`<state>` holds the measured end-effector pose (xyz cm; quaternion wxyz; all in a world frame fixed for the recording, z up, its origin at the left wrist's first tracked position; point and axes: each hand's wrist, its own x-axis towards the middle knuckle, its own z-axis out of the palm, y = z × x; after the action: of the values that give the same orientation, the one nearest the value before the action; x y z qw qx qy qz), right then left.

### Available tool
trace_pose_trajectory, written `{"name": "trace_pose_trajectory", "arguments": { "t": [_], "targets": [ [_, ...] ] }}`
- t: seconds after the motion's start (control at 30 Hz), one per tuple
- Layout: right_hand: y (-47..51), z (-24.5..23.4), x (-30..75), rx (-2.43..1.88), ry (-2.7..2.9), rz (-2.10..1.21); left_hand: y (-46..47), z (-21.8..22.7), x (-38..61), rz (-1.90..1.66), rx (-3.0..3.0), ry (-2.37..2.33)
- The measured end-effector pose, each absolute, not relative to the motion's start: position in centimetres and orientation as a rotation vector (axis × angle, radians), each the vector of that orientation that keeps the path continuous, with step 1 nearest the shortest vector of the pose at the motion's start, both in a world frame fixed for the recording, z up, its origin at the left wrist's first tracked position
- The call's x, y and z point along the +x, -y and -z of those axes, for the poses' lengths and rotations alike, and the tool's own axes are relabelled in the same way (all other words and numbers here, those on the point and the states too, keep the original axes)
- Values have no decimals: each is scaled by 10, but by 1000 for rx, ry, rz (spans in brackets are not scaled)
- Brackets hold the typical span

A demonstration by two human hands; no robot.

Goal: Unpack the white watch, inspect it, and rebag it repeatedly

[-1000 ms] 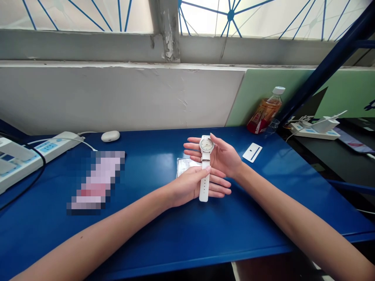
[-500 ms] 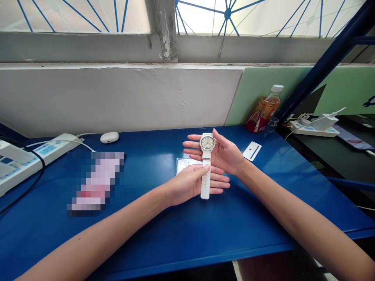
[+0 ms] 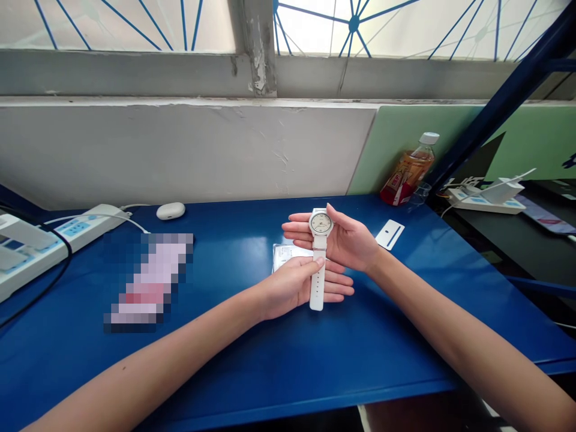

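A white wristwatch (image 3: pixel 321 222) with a pale round dial is held up over the blue desk, its strap hanging straight toward me. My left hand (image 3: pixel 292 287) pins the lower strap under its thumb, while its fingers stretch out flat behind the strap. Behind the dial lies my right hand (image 3: pixel 353 243), palm up with fingers extended to the left; its thumb rests by the dial's right edge. A clear packet with a white printed paper (image 3: pixel 283 254) lies on the desk, partly hidden by my hands.
On the blue desk (image 3: pixel 234 360) lie a pixelated phone-shaped object (image 3: pixel 153 279), a white earbud case (image 3: pixel 171 210) and a white card (image 3: pixel 390 234). A power strip (image 3: pixel 90 225) with cables sits left. A drink bottle (image 3: pixel 407 174) leans at back right, near a blue post (image 3: pixel 490 114).
The whole view has shifted slightly, so everything sits a little lower and to the right. Both hands keep the same hold on the wristwatch.
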<state>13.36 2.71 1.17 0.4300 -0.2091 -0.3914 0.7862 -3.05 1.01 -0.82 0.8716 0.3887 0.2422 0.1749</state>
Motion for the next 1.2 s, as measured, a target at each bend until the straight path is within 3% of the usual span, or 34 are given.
{"name": "trace_pose_trajectory", "arguments": {
  "t": [1.2],
  "targets": [
    [-28, -10, 134, -484, 933, -2001, -9, 5, -30, -361, 846, -552]
  ]
}}
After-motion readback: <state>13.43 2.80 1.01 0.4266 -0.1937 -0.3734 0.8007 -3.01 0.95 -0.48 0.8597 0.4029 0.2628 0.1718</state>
